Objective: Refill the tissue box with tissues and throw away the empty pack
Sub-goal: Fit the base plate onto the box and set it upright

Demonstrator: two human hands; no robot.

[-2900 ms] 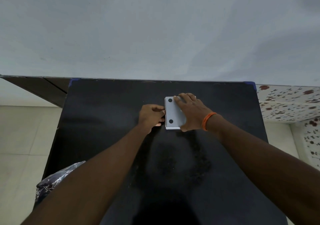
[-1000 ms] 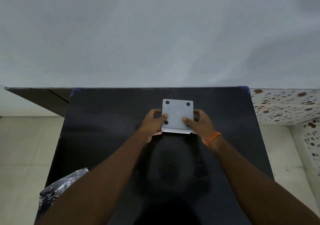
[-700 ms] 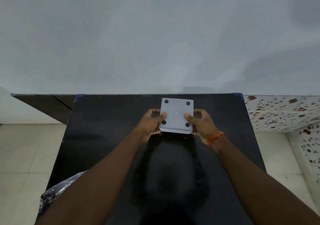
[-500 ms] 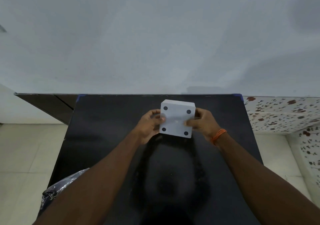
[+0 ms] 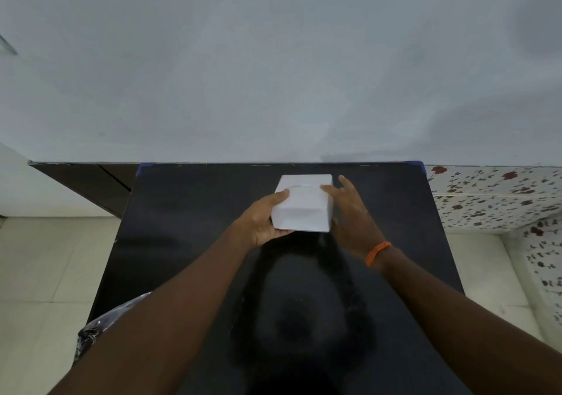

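A white square tissue box (image 5: 301,212) sits between my two hands at the far middle of the black table (image 5: 182,218). Its upper face shows a curved, round outline; no tissue shows. My left hand (image 5: 264,219) grips the box's left side, with the thumb lying on top. Pressed against the right side is my right hand (image 5: 349,215), thumb on the top edge, fingers stretched toward the wall. Whether the box touches the table I cannot tell. A crumpled, shiny plastic pack (image 5: 100,327) lies at the table's near left edge, partly hidden by my left forearm.
A pale wall rises right behind the table's far edge. Light floor tiles lie to the left and right. A flower-patterned surface (image 5: 492,197) stands to the right, and a dark wooden piece (image 5: 85,184) at the far left.
The box lay bottom-up with black dots showing. Both hands lifted it and rolled it over, so the dotted bottom is hidden and the face with the round outline is up.
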